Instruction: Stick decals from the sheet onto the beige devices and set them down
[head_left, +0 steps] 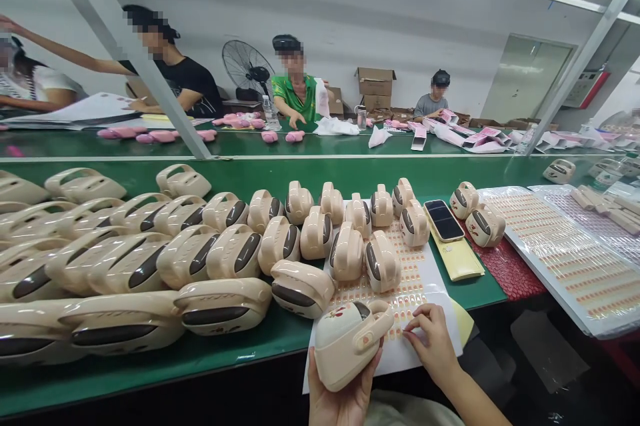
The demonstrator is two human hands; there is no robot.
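Note:
My left hand (343, 399) is wrapped under a beige plastic handled unit (345, 353), held tilted above the table's front edge. This unit has a pale lid with a red printed pattern, a dark window and a carry handle; a small orange mark shows at the handle's pivot. Below and behind it lies a sheet of small orange stickers (405, 279). Over the sheet's lower right part, my right hand (431, 339) has thumb and forefinger pinched together. Whatever may be between those fingertips is too small to make out.
Rows of similar beige units (190, 256) cover the green table (240, 353) leftward, some standing on the sticker sheet. A phone (444, 220) rests on a yellow pad (459, 263). More sticker sheets (565, 246) lie right. Several co-workers sit across, beyond a metal post (165, 86).

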